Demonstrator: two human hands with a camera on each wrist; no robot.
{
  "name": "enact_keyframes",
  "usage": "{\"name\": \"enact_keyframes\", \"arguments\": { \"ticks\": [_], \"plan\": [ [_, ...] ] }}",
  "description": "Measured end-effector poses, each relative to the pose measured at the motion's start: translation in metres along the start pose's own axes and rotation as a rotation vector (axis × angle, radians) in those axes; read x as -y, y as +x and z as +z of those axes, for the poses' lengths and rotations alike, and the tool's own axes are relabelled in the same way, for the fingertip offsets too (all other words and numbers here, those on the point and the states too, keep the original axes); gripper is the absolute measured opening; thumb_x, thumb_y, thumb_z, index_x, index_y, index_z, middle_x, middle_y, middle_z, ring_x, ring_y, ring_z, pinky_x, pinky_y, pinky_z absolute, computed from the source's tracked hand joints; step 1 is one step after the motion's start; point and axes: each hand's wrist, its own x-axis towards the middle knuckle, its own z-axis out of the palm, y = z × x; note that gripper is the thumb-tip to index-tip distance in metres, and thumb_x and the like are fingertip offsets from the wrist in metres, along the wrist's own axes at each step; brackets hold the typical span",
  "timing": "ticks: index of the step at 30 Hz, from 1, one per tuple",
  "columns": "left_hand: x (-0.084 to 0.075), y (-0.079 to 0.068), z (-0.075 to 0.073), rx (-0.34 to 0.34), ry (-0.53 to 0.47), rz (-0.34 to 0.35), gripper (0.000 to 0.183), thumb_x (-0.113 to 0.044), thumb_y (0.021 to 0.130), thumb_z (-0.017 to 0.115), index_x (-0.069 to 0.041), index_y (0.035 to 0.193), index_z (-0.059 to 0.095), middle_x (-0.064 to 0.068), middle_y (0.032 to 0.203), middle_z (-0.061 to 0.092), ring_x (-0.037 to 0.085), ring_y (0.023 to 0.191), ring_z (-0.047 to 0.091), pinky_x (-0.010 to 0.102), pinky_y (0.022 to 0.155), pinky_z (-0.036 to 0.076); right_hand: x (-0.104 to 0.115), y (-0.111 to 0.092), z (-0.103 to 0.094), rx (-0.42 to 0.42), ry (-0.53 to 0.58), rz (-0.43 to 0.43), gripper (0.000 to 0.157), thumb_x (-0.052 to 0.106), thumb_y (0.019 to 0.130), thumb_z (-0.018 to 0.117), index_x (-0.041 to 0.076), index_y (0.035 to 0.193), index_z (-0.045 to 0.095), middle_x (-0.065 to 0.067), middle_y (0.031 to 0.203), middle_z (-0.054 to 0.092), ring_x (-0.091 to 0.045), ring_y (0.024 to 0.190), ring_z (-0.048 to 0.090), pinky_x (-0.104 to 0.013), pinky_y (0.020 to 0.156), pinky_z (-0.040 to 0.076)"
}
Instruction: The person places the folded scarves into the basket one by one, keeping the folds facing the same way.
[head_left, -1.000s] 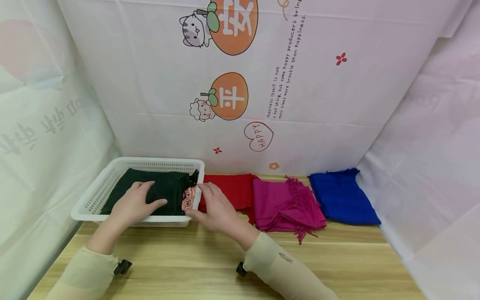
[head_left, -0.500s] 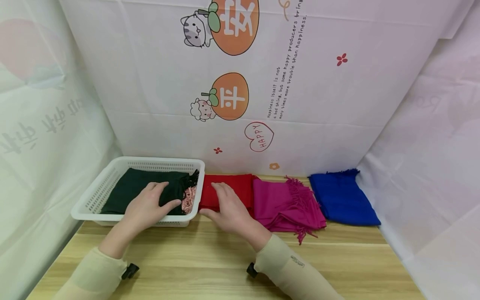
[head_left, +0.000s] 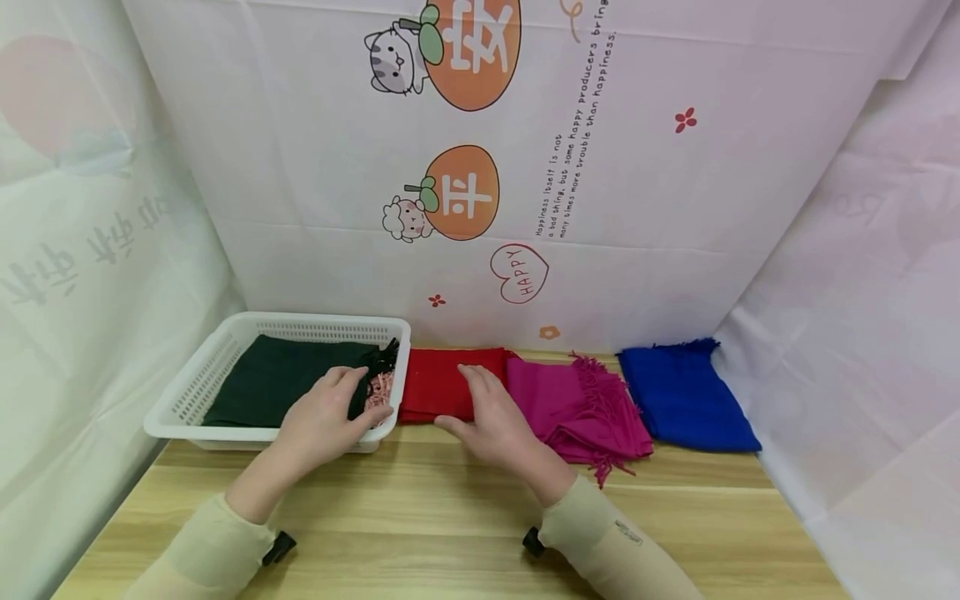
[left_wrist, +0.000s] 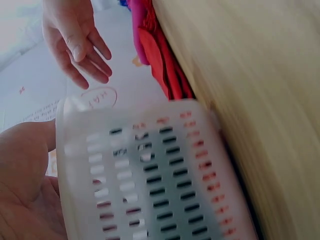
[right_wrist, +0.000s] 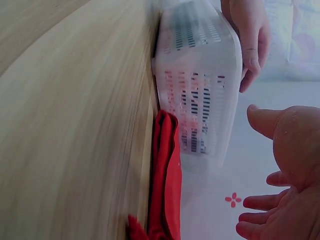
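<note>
A folded dark green shawl [head_left: 270,383] with a black-looking fringe lies in a white plastic basket [head_left: 202,432]. Pink crinkled strands [head_left: 381,388] show at the basket's right end. My left hand [head_left: 324,421] is over the basket's front right part, fingers spread and relaxed, gripping nothing. Over a folded red cloth [head_left: 431,385] hovers my right hand [head_left: 497,427], its thumb apart from loosely straight fingers. In the right wrist view the same red cloth [right_wrist: 167,180] lies flat on the table, clear below my right hand [right_wrist: 290,170].
To the right of the red cloth lies a folded magenta fringed shawl [head_left: 551,404]. A folded blue shawl [head_left: 684,400] is farther right. Behind them rises a printed white sheet [head_left: 615,283], with more white sheeting at both sides. The wooden table [head_left: 420,517] extends in front.
Both hands have moved right. My right hand has left the basket's right rim and come over the red cloth; my left has shifted across the green shawl toward the basket's right end.
</note>
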Motion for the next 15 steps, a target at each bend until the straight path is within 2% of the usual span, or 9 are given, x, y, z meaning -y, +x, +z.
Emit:
{"name": "enact_keyframes", "arguments": {
  "ticks": [4,9,15],
  "plan": [
    [-0.008,0.001,0.008,-0.008,0.015,0.049,0.082,-0.055,0.103,0.077,0.004,0.156,0.057,0.028,0.149,0.061,0.046,0.131,0.065,0.063,0.100,0.060,-0.010,-0.004,-0.006,-0.014,-0.004,0.012,0.094,0.047,0.100,0.084,0.006,0.171,0.037,-0.018,0.172,0.042,-0.039,0.163,0.035,-0.057,0.128,0.039],
    [-0.019,0.004,0.014,-0.049,0.030,0.113,0.081,-0.053,0.100,0.081,0.005,0.154,0.059,0.027,0.148,0.062,0.044,0.126,0.067,0.061,0.097,0.063,-0.022,-0.010,-0.013,-0.029,-0.020,0.030,0.095,0.048,0.101,0.083,0.006,0.171,0.036,-0.019,0.173,0.041,-0.039,0.163,0.034,-0.056,0.128,0.038],
    [-0.030,0.008,0.019,-0.049,0.041,0.134,0.083,-0.054,0.099,0.082,0.004,0.153,0.060,0.026,0.150,0.061,0.042,0.128,0.067,0.058,0.096,0.064,-0.036,-0.018,-0.022,-0.041,-0.022,0.044,0.095,0.048,0.101,0.083,0.004,0.171,0.035,-0.021,0.174,0.038,-0.041,0.163,0.035,-0.057,0.128,0.038]
  ]
}}
